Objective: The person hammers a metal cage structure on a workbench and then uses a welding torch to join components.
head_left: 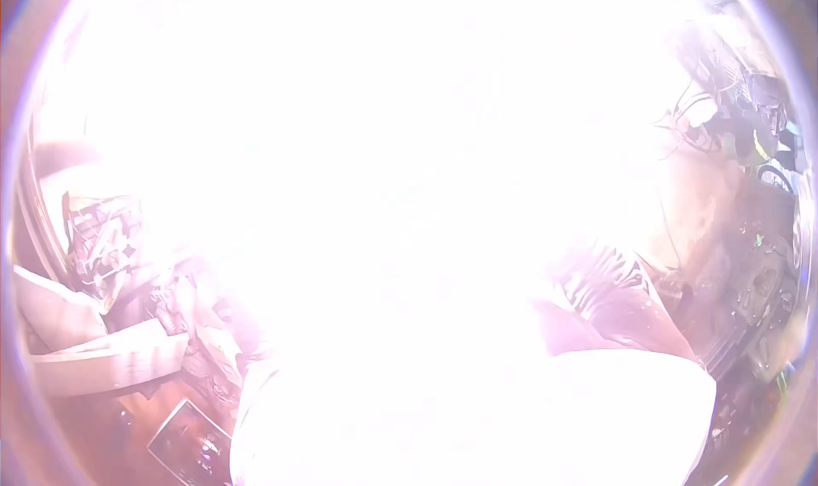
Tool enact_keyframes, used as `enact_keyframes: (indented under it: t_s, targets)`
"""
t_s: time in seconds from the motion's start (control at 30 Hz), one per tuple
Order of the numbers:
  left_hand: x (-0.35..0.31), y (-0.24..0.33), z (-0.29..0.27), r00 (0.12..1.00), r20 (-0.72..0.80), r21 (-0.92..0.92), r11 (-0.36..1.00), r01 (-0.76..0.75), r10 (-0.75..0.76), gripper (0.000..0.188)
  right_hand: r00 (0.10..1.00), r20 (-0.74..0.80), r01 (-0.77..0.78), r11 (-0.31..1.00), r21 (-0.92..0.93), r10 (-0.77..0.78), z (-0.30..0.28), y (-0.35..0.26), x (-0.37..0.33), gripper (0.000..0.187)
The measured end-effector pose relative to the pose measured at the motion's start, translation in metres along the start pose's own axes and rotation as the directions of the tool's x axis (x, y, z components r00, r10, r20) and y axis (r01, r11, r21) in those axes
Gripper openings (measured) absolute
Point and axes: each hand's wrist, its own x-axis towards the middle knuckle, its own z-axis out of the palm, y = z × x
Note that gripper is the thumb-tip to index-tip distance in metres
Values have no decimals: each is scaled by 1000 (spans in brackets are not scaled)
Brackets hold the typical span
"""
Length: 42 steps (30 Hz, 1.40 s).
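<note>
White glare washes out the whole middle of the head view. Neither my left hand nor my right hand can be made out in it. Along the lower edge spreads a broad white shape (486,426), too bright to tell what it is. Just above its right side shows a pinkish-brown, creased piece (618,307), perhaps cloth. Anything lying within the glare is hidden.
On the left, pale box-like flaps (119,365) stick out below a heap with a criss-cross pattern (104,243). A dark flat rectangle with a light edge (194,439) lies at lower left. Cable-like strands and mixed clutter (733,111) fill the far right.
</note>
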Motion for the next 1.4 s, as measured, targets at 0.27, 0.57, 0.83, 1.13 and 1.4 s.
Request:
enact_keyframes:
  t_s: [0.27,0.57,0.83,1.13,1.4]
  targets:
    - [37,19,-36,956,239,-340,908,246,-169,21,939,-212,-321,908,-271,269,-5,-17,5,50]
    - [28,17,-28,962,79,-411,871,270,-261,23,964,-91,-263,942,-207,249,-3,-10,7,61]
    - [26,14,-26,979,23,-296,934,198,-200,23,954,-80,-301,929,-216,290,-2,-8,10,58]
    - [27,17,-31,968,81,-285,925,250,-237,26,951,-74,-310,924,-224,301,1,-18,16,55]
    - [28,15,-32,979,67,-255,946,203,-192,23,956,-68,-292,936,-197,284,3,-7,17,46]
